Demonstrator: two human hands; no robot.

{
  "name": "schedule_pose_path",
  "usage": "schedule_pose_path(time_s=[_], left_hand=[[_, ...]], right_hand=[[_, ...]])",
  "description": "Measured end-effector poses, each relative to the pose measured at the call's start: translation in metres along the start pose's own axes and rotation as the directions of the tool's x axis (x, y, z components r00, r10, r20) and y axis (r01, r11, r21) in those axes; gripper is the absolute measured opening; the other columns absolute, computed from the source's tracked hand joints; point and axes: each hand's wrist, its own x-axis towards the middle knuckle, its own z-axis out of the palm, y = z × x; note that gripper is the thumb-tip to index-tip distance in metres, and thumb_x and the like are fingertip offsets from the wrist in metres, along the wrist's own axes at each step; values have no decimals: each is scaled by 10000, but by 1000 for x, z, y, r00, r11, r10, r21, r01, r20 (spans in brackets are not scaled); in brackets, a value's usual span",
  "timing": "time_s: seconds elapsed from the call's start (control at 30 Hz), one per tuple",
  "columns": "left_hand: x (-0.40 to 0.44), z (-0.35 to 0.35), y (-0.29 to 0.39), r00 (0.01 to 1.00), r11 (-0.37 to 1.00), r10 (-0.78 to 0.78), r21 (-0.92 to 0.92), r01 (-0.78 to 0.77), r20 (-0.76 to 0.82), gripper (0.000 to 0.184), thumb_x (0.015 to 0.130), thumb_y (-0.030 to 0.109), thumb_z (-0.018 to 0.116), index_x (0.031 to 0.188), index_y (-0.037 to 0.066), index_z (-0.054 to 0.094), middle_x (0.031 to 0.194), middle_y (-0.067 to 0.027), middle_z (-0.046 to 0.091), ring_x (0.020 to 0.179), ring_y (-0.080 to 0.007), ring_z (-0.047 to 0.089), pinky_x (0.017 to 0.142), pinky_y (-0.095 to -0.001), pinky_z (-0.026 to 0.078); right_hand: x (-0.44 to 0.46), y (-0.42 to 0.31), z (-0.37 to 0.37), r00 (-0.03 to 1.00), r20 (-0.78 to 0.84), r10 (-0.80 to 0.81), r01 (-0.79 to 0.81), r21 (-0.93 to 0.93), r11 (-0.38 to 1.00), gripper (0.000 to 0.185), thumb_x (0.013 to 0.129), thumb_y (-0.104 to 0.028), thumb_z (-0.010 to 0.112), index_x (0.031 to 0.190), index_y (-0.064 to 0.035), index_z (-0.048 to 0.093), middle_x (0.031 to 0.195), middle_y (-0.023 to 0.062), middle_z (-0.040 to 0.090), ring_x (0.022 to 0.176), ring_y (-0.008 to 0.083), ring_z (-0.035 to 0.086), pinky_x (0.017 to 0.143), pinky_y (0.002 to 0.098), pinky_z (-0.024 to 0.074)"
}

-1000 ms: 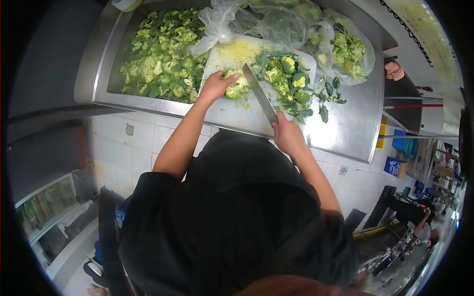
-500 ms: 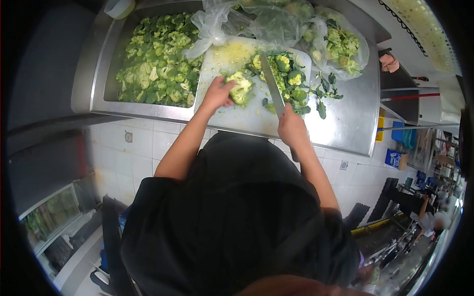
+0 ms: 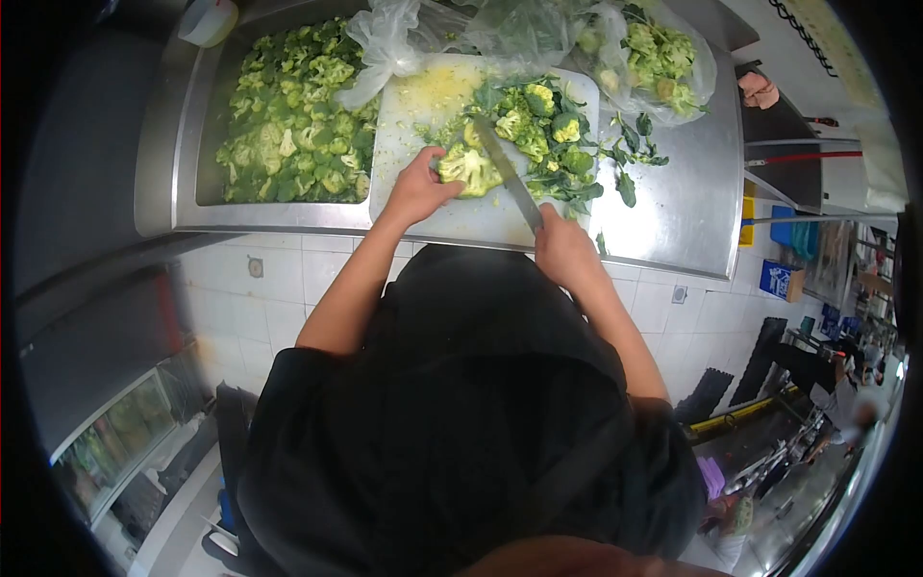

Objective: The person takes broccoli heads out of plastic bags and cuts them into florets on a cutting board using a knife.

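My left hand [image 3: 420, 190] grips a cut piece of broccoli [image 3: 466, 173] from its left side, thumb and fingers around its edge. The piece lies on a white cutting board [image 3: 399, 144], its pale cut stem facing up. In my right hand [image 3: 565, 248] is the handle of a long knife [image 3: 517, 192]. Its blade slants up and left, along the right edge of the broccoli; whether it touches cannot be made out. A pile of broccoli pieces and leaves [image 3: 550, 135] sits on the board, right of the blade.
Left of the board, a steel sink [image 3: 187, 144] holds many broccoli florets [image 3: 298, 125]. Clear plastic bags [image 3: 385, 43] lie behind the board, and another bag of broccoli [image 3: 663, 67] stands at the back right. Loose leaves [image 3: 627, 188] are scattered on the steel counter [image 3: 683, 212].
The knife blade has moved left and down, from over the pile to the right edge of the broccoli. The broccoli piece has been turned in my left hand. The view has shifted slightly.
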Motion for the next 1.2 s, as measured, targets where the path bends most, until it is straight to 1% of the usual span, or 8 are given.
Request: schedule_pose_path(time_s=[0.1, 0.37, 0.63, 0.83, 0.93, 1.0, 1.1, 1.2], left_hand=[[-4, 10, 11, 995, 988, -99, -122, 96, -13, 663, 792, 176, 853, 1266, -1, 425, 734, -63, 575, 562, -150, 622, 497, -293, 507], [-5, 22, 14, 994, 995, -86, -60, 82, -63, 654, 792, 185, 857, 1224, 23, 393, 753, -85, 620, 571, -149, 625, 494, -297, 501], [-6, 25, -11, 994, 997, -57, -55, 52, -93, 613, 759, 296, 869, 1131, 34, 458, 774, -106, 664, 665, -203, 648, 624, -339, 524], [-12, 11, 11, 991, 940, -127, 316, 131, -34, 538, 779, 470, 828, 968, 38, 570, 814, -97, 668, 690, -211, 631, 655, -343, 523], [-10, 15, 9, 958, 937, 107, 348, -8, -266, 478, 799, 406, 830, 981, 22, 611, 868, -101, 669, 689, -200, 632, 649, -336, 518], [2, 18, -10, 945, 961, 243, -80, -265, -221, 366, 839, 301, 811, 1002, 17, 648, 904, -81, 654, 695, -158, 632, 642, -310, 516], [9, 17, -25, 991, 964, 135, -232, -130, 3, 286, 857, 190, 788, 1057, 30, 659, 898, -53, 630, 714, -110, 626, 647, -282, 517], [-3, 26, -16, 998, 958, 19, -286, -35, -60, 235, 856, 143, 775, 1022, 26, 657, 872, -36, 605, 703, -86, 626, 628, -257, 510]], right_hand=[[-9, -2, -3, 1000, 11, -14, 14, -3, 1000, 223, 904, -59, 521, 1106, 36, 513, 785, 341, 654, 784, 543, 647, 757, 618, 499], [-3, -14, -4, 993, 114, 38, -32, -48, 998, 260, 860, -16, 522, 1114, 36, 503, 823, 331, 671, 806, 513, 672, 770, 603, 516], [19, -1, -2, 995, -94, 29, -31, -22, 999, 298, 948, -104, 506, 1210, 37, 486, 840, 338, 660, 802, 532, 639, 755, 616, 496], [9, 1, -30, 998, -59, 24, -25, -9, 1000, 308, 949, -108, 541, 1212, 47, 501, 829, 317, 664, 826, 525, 640, 783, 594, 494], [4, -6, -20, 1000, -1, 3, -3, 13, 1000, 272, 947, -106, 542, 1167, 48, 503, 808, 318, 659, 814, 529, 638, 771, 596, 494], [4, -8, -10, 999, 33, -17, 15, 50, 999, 257, 940, -103, 549, 1146, 42, 500, 786, 327, 650, 801, 529, 640, 756, 604, 493], [6, -7, 0, 999, 6, -40, 40, -3, 999, 230, 931, -95, 543, 1121, 27, 500, 754, 323, 643, 765, 527, 639, 733, 615, 492], [1, -13, -4, 1000, 6, -19, 20, -60, 998, 209, 925, -84, 530, 1107, 14, 502, 725, 312, 640, 734, 520, 640, 714, 617, 495]])
